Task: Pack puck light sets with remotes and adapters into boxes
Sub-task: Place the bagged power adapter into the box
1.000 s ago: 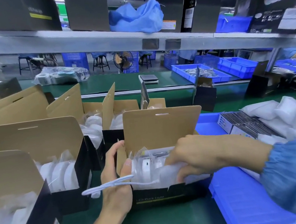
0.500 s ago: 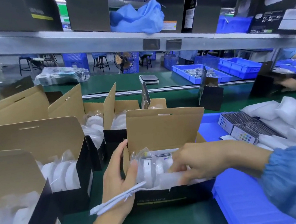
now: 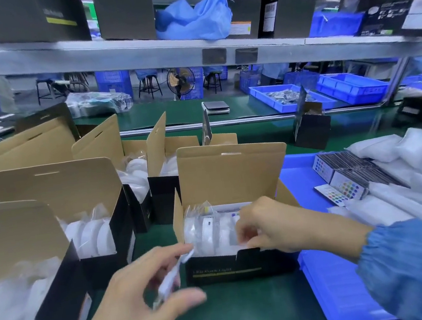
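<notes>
An open black puck light box (image 3: pixel 224 270) with brown flaps stands in front of me on the green belt. White puck lights in clear bags (image 3: pixel 205 230) stand on edge inside it. My right hand (image 3: pixel 264 225) reaches into the box from the right, and its curled fingers pinch a bagged piece at the front. My left hand (image 3: pixel 141 290) hovers in front of the box's left corner with a thin white cable piece (image 3: pixel 171 277) between thumb and fingers; it is blurred. Remotes with coloured buttons (image 3: pixel 345 190) lie to the right.
Several more open boxes (image 3: pixel 100 244) with bagged lights stand to the left and behind. A blue tray (image 3: pixel 327 278) at the right carries remotes and white bagged adapters (image 3: pixel 419 159). A metal shelf (image 3: pixel 137 54) runs overhead with boxes and blue cloth.
My left hand has pulled back from the box's left flap toward me, taking the white cable piece with it. My right hand stays in the box, fingers now curled lower at the front.
</notes>
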Available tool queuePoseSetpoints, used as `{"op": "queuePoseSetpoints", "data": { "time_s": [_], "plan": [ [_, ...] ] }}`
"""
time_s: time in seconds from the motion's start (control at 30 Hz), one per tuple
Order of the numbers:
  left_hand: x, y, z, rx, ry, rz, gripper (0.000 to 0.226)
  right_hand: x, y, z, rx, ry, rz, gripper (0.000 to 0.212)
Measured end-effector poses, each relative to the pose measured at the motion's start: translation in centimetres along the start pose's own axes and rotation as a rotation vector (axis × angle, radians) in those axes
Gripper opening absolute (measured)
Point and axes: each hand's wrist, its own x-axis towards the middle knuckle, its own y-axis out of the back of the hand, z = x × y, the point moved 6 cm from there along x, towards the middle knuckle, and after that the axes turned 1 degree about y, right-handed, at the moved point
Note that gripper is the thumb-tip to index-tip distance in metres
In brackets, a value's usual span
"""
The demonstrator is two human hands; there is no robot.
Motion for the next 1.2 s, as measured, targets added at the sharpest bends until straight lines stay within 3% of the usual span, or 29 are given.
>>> {"op": "queuePoseSetpoints", "data": {
  "time_s": [0.1,0.2,0.3,0.43,0.53,0.7,0.87,0.97,1.03,1.1,1.2],
  "plan": [
    [0.5,0.8,0.5,-0.032,-0.078,0.224,0.007,-1.5,2.6,-0.4,0.18,0.006,0.237,0.02],
    [2.7,-0.2,3.1,0.109,-0.203,0.311,0.001,-3.4,5.1,-3.2,0.401,0.205,0.4,0.04],
    [4.7,-2.2,3.3,0.04,-0.184,0.281,0.009,-4.0,5.0,-5.0,0.406,0.293,0.412,0.054],
    [6.1,-5.9,1.7,-0.084,-0.038,0.111,0.035,-3.6,4.0,-2.7,0.312,0.136,0.563,0.025],
    [5.9,-7.4,1.5,0.072,-0.117,0.096,0.038,-3.3,2.5,-1.1,0.251,0.084,0.551,0.008],
    [5.2,-7.5,1.0,0.382,-0.318,0.17,0.018,-3.7,1.5,1.3,0.291,0.01,0.396,0.012],
    [3.7,-7.7,0.0,0.564,-0.467,0.161,0.03,-3.0,-0.7,1.1,-0.259,-0.025,0.126,0.025],
    [2.2,-7.4,0.5,0.658,-0.618,0.306,0.017,-3.4,-0.8,0.9,-0.251,-0.093,0.079,0.036],
    [1.1,-7.4,0.5,0.656,-0.703,0.395,0.024,-3.7,-1.1,0.2,-0.269,-0.084,0.08,0.034],
    [0.9,-7.6,0.0,0.668,-0.729,0.395,0.036,-4.4,-1.5,-0.3,-0.253,-0.101,0.124,0.032],
    [1.0,-8.1,-0.5,0.772,-0.698,0.342,0.034,-5.6,-2.0,-0.8,-0.204,-0.115,0.189,0.027]
  ]
}}
